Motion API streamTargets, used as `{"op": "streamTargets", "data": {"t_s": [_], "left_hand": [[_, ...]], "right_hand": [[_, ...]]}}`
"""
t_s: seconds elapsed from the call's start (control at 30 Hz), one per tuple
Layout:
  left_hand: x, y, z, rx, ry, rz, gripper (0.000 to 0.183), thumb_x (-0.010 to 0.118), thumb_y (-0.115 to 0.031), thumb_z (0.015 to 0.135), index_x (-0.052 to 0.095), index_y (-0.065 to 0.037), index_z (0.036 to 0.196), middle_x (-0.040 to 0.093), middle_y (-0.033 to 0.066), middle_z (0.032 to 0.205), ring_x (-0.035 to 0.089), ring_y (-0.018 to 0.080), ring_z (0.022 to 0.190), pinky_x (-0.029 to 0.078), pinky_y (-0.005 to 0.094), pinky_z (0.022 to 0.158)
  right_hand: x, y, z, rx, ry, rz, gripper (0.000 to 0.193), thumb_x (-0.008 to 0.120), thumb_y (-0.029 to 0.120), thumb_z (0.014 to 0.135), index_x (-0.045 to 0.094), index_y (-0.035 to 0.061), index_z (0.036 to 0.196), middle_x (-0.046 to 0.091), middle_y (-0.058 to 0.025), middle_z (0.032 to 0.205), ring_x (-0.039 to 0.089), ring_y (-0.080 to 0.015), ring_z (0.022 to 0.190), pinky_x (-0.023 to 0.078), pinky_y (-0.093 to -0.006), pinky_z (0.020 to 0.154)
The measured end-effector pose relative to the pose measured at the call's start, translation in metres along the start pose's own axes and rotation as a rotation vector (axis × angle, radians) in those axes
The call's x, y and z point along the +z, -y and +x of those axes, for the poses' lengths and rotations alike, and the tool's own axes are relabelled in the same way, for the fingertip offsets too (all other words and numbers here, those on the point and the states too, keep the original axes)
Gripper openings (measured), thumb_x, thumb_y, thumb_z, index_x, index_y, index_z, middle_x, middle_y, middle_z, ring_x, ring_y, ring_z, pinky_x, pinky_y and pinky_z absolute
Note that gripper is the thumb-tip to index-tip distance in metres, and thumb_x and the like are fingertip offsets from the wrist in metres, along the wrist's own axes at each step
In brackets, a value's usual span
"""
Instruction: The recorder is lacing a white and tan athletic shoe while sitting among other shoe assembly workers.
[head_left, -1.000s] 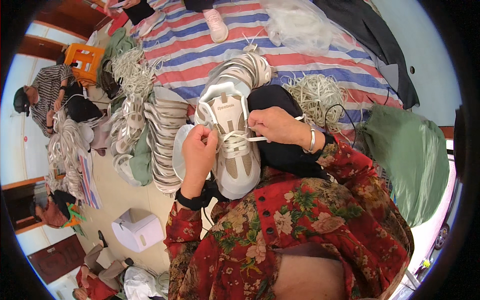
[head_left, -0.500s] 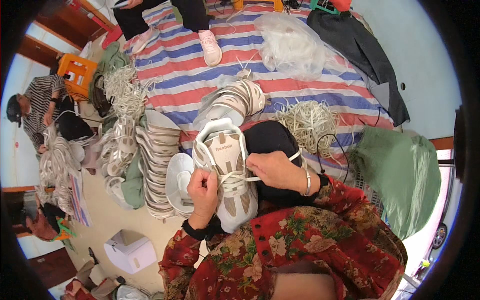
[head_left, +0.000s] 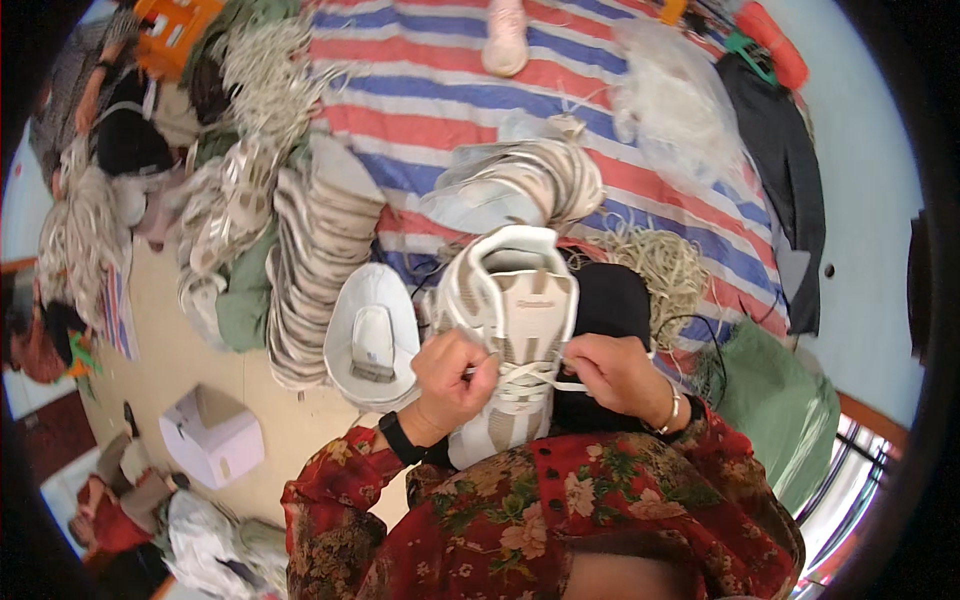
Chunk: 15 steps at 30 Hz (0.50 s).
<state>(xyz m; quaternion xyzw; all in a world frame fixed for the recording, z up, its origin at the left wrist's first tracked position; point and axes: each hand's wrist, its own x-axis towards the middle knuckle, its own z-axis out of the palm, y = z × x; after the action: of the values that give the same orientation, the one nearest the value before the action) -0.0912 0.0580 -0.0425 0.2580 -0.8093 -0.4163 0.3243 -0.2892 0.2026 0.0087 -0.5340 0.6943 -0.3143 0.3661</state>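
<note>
A white and beige sneaker sits upright on my lap, its heel opening away from me and its toe toward me. A cream shoelace crosses over its tongue in a loose knot. My left hand is closed at the left side of the lacing, pinching one part of the lace, whose end is hidden in the fist. With finger and thumb closed, my right hand grips the lace on the other side; a loose piece hangs below these fingers. Dark cloth lies under and right of the sneaker.
Stacked shoe pieces stand left, beside a white shoe part. More pieces lie ahead on the striped sheet, near a lace pile. A green cloth is at right, a white box at lower left. Other people sit at left.
My hands have moved apart to either side of the lacing, and the lace now stretches between them. The view has shifted, so the sneaker appears farther right.
</note>
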Motion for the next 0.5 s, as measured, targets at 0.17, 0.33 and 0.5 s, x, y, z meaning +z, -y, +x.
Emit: {"op": "streamTargets", "data": {"t_s": [0.17, 0.33, 0.5], "left_hand": [[-0.004, 0.003, 0.005, 0.041, -0.007, -0.059, 0.019, 0.072, -0.01, 0.071, 0.054, -0.012, 0.068, 0.051, 0.0037, 0.065, 0.052, 0.0242, 0.056, 0.036, 0.0348, 0.053], [-0.007, 0.007, 0.001, 0.056, -0.06, -0.114, 0.017, 0.071, -0.008, 0.07, 0.054, -0.011, 0.069, 0.048, 0.0032, 0.062, 0.047, 0.0235, 0.052, 0.033, 0.0339, 0.052], [-0.006, 0.007, 0.0, 0.049, -0.07, -0.111, 0.018, 0.073, -0.011, 0.071, 0.055, -0.012, 0.07, 0.049, 0.0026, 0.063, 0.048, 0.0224, 0.053, 0.034, 0.0334, 0.053]], "right_hand": [[-0.001, 0.006, 0.003, 0.116, 0.022, 0.017, 0.008, 0.063, 0.002, 0.087, 0.064, 0.0047, 0.094, 0.066, -0.0141, 0.08, 0.066, -0.0323, 0.069, 0.052, -0.0353, 0.061], [0.002, 0.01, 0.004, 0.148, 0.03, 0.034, 0.008, 0.061, -0.003, 0.087, 0.065, 0.0026, 0.092, 0.067, -0.0103, 0.074, 0.065, -0.0186, 0.056, 0.05, -0.0286, 0.052], [0.002, 0.011, 0.001, 0.18, 0.022, 0.041, 0.01, 0.059, -0.004, 0.087, 0.065, 0.0016, 0.093, 0.068, -0.0097, 0.074, 0.066, -0.017, 0.055, 0.049, -0.0277, 0.051]]}}
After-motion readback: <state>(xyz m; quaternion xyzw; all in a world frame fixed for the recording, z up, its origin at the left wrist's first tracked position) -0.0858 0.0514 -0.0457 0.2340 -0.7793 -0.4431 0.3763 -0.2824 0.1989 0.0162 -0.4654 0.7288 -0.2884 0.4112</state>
